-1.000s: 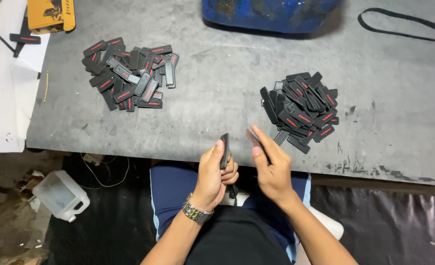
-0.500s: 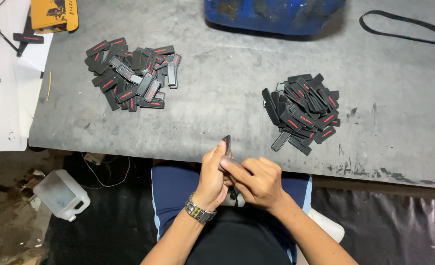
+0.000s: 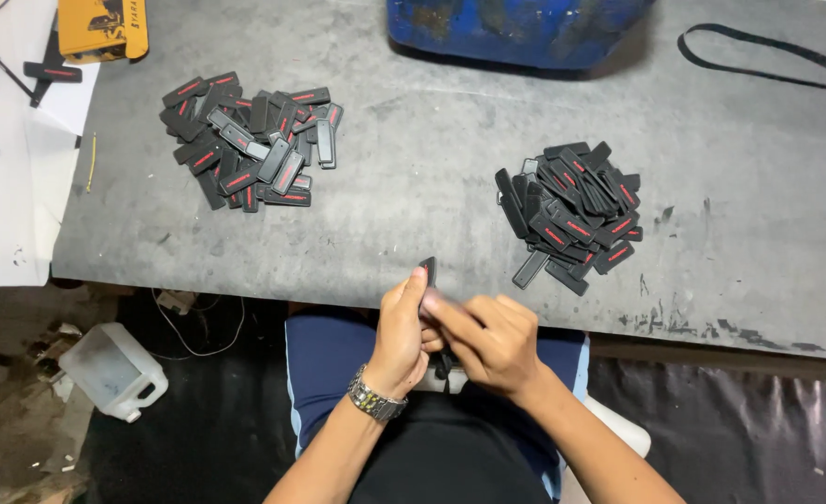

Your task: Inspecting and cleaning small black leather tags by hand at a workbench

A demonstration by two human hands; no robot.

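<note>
Now, your hands: both meet at the near edge of the grey worktop [image 3: 413,215], just above your lap.
Left hand: your left hand [image 3: 403,327] is closed around a small flat black plastic tag [image 3: 429,272], held upright with its top end poking out above the thumb; a metal wristwatch [image 3: 374,399] sits on that wrist.
Right hand: your right hand [image 3: 487,341] lies against the left, its fingers [image 3: 445,313] pressed to the lower part of the same tag; whether they pinch it or only touch it cannot be told, as they are blurred.
Tag in hand: at the table's near edge, roughly midway between the two heaps, well apart from both.
Left heap: a spread pile of black tags with red stripes [image 3: 249,154] lies far left on the worktop.
Right heap: a tighter pile of the same black tags [image 3: 571,210] lies to the right, nearer to your hands.
Far edge: a blue tub [image 3: 515,28] at the centre, a black strap [image 3: 767,61] to its right, a yellow box [image 3: 103,28] at the far left.
Floor: a translucent plastic jug [image 3: 114,371] stands to the near left, below the table.
</note>
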